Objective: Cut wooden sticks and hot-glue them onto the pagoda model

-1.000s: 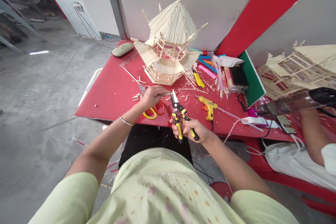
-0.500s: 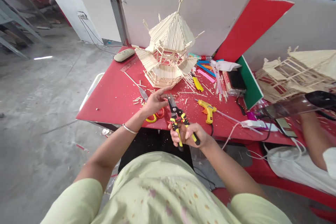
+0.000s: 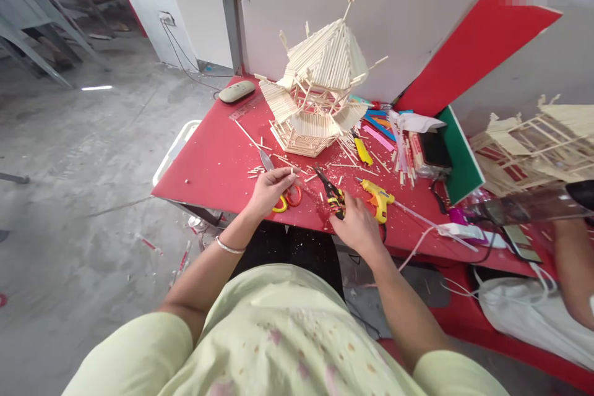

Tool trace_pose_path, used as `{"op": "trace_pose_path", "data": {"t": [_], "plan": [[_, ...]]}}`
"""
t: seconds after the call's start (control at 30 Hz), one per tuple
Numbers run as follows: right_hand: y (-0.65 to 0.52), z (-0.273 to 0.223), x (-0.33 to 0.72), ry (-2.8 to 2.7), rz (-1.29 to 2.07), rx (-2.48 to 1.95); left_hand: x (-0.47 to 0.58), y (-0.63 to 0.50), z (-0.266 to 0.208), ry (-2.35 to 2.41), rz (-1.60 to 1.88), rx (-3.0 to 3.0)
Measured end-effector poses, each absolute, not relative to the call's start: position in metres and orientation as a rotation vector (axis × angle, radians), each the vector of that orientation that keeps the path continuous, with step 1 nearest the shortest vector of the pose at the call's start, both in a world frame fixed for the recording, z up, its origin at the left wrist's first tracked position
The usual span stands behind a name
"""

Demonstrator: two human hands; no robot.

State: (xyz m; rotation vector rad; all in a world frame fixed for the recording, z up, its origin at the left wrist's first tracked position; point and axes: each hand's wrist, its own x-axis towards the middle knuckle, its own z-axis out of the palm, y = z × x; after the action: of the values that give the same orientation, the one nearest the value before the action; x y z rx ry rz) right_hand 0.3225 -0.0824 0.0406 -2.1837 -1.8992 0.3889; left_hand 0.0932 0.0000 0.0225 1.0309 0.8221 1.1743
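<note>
Pale wooden sticks, round and matte, make up the tiered model (image 3: pixel 325 65) at the back of the red desk (image 3: pixel 208 167); its ribbed roof panels slope down from a peak, and the base below is a many-sided ring of stacked rods. A short stick (image 3: pixel 292 172) of like pale colour is in the left hand (image 3: pixel 269 190), above the desk near its front edge; that grip is narrow, thumb and fingertips pinched on the piece. The stick's long axis runs roughly up and down in the view, its upper end clear of the fingers.

The right hand (image 3: pixel 359 223) has its grip curled over the handles of the cutters (image 3: pixel 330 187), dark metal with black-and-yellow grips — how tightly it squeezes I cannot tell. The cutters lie slantwise, their slim tapered blades pointing away from the person and to the left, the handles back toward the right palm. Scissors (image 3: pixel 299 193) with smooth red and yellow plastic loops lie just beside the left hand, partly covered by it. Right of the cutters sits a yellow plastic glue gun (image 3: pixel 378 198), with a thin translucent stick (image 3: pixel 420 221) extending behind it.
</note>
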Motion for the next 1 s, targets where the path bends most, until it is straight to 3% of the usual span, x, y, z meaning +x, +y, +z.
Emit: {"op": "trace_pose_path", "data": {"t": [0.13,0.27,0.4,0.57,0.83,1.0], "plan": [[-0.072,0.026,0.323,-2.018,0.09,-2.371,0.085,-0.007,0.021,0.802,1.241,0.958],[-0.063,0.033,0.305,-2.176,0.016,-2.09,0.071,-0.015,0.013,0.872,1.326,0.922],[-0.047,0.041,0.248,-2.339,0.267,-1.718,0.059,-0.022,0.011,0.95,1.369,0.966],[-0.011,0.037,0.193,-2.391,0.322,-1.918,0.047,-0.025,0.012,0.97,1.416,0.97],[-0.019,0.05,0.245,-2.167,0.781,-1.816,0.042,-0.022,0.007,0.982,1.417,0.916],[-0.06,0.05,0.271,-2.069,0.865,-1.646,0.044,-0.023,0.008,0.955,1.407,0.904]]}}
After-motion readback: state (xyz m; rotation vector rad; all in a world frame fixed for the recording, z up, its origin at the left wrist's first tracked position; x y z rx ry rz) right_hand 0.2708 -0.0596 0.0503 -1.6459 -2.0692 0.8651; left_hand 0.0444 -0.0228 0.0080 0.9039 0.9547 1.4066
